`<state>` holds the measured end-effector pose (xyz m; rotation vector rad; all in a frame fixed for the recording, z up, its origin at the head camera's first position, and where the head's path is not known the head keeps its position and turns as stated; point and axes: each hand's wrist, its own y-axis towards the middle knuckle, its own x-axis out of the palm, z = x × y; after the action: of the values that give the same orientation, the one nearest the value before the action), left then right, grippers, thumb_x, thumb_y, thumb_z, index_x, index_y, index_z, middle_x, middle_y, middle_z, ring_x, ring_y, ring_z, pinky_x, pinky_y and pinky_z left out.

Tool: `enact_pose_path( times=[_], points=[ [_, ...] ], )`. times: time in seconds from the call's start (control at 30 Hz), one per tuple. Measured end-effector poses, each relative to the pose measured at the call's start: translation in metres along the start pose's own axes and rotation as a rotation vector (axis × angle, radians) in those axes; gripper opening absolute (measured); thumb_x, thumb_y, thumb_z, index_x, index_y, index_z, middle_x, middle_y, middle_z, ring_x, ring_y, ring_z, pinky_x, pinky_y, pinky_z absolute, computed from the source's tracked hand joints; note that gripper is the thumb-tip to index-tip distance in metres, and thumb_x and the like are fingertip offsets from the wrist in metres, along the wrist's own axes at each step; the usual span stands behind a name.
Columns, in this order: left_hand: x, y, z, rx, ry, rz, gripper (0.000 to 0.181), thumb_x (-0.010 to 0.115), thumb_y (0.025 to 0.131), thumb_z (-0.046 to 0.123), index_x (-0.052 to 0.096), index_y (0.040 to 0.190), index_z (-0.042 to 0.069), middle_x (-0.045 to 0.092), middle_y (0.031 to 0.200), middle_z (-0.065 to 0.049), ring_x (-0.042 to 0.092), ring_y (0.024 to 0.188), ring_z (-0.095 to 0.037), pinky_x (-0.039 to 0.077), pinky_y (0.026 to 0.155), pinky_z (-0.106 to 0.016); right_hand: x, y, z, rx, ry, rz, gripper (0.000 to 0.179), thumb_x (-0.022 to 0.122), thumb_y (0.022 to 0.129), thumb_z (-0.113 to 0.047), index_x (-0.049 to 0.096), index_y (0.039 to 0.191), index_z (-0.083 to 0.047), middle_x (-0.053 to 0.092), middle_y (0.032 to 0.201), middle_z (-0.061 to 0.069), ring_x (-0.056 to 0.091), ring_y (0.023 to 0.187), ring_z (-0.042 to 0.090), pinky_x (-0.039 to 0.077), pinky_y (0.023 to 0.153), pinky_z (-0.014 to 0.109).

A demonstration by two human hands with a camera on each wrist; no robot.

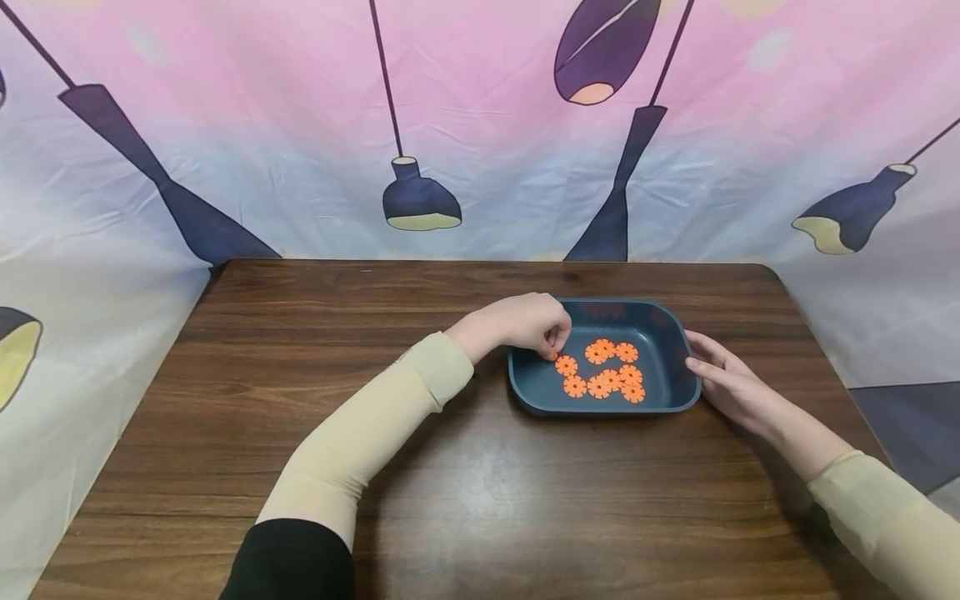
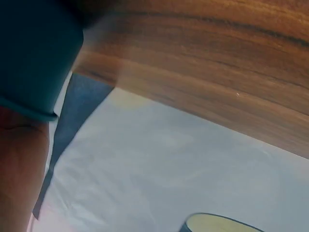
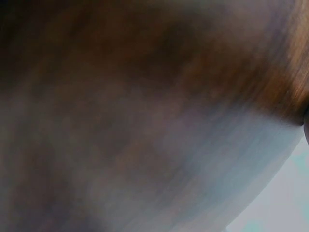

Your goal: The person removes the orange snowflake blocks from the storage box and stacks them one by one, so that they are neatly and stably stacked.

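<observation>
A dark blue-grey rectangular tray [image 1: 603, 410] with rounded corners sits on the right half of the wooden table. Several orange flower-shaped notched discs [image 1: 574, 386] lie flat on its floor, some overlapping. Over the tray's left rim reaches my left hand [image 1: 528, 323], curled, its thumb and fingertips pinching an orange notched disc [image 1: 556, 357] that is mostly hidden. My right hand [image 1: 731, 382] holds the right end of the tray, thumb at the rim and fingers along the outer wall. In the left wrist view, part of the left hand [image 2: 21, 169] overlaps the tray's side [image 2: 38, 58].
The brown wooden table [image 1: 247, 417] extends to the left and in front of the tray. Behind it hangs a pastel cloth [image 1: 487, 125] printed with dark lamps. The right wrist view is mostly blurred.
</observation>
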<state>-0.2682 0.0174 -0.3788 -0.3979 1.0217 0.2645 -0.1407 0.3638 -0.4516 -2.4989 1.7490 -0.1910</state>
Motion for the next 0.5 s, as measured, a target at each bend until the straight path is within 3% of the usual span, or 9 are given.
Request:
enact_pose_path(
  times=[0.2,0.5],
  points=[
    [-0.013,-0.014,-0.006,0.006,-0.116,0.129,0.008,0.077,0.098,0.010,0.074,0.091,0.012,0.076,0.088,-0.002,0.069,0.080,-0.012,0.057,0.076,-0.024,-0.001,0.000,0.001,-0.015,0.012,-0.016,0.039,0.043,0.113,-0.008,0.046,0.147,-0.029,0.054,0.141,-0.015,0.059,0.125,-0.005,0.047,0.102,0.011],
    [-0.025,-0.045,-0.023,-0.017,-0.275,0.300,0.002,0.079,0.095,0.009,0.077,0.094,0.009,0.078,0.092,-0.004,0.071,0.084,-0.015,0.060,0.081,-0.028,-0.001,0.000,0.001,-0.003,0.019,-0.010,0.039,0.043,0.114,-0.010,0.046,0.146,-0.031,0.053,0.142,-0.016,0.060,0.124,-0.006,0.049,0.101,0.011]
  ],
)
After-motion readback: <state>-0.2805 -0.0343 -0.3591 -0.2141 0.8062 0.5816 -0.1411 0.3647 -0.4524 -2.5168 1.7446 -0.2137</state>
